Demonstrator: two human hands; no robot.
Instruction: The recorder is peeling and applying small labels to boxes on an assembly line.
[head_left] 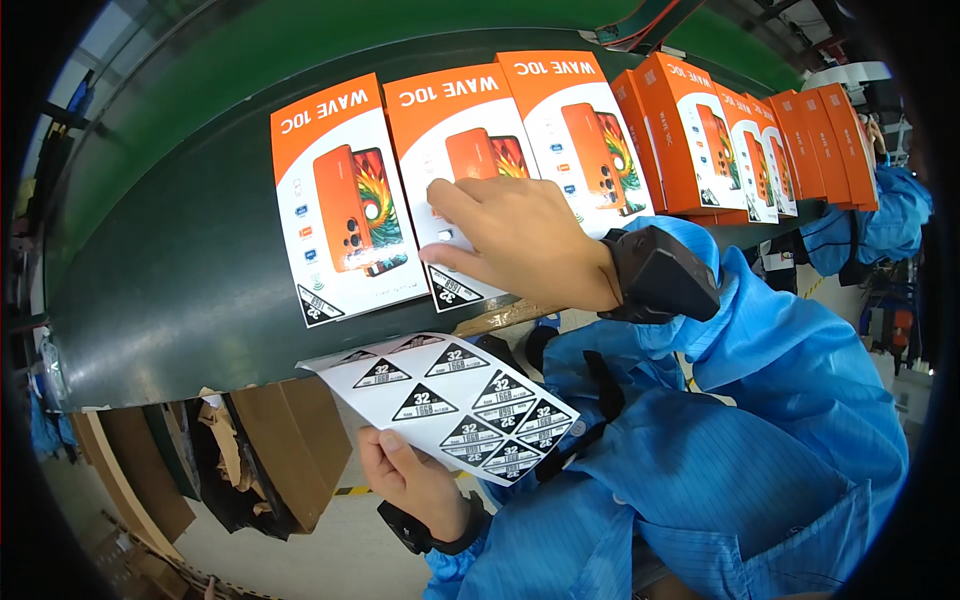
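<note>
My left hand (415, 475) pinches the lower edge of a white sheet of black triangular stickers (425, 400), with bare backing between some of them. My right hand (515, 240) lies on the middle phone box (425, 100), an orange and white carton. Its thumb and index finger are apart, and no object shows between them. Just below the thumb, a triangular sticker (453, 288) sits at that box's near left corner. The left phone box (335, 210) has a similar sticker (318, 304) at the same corner. A third phone box (550, 75) lies to the right, its near left part behind my hand.
The boxes rest on a dark green belt-like surface (180, 270). Further right stand several upright orange phone boxes (680, 140). A brown cardboard carton (285, 440) stands under the near edge at left. Another person's blue sleeve (890, 220) shows at the far right.
</note>
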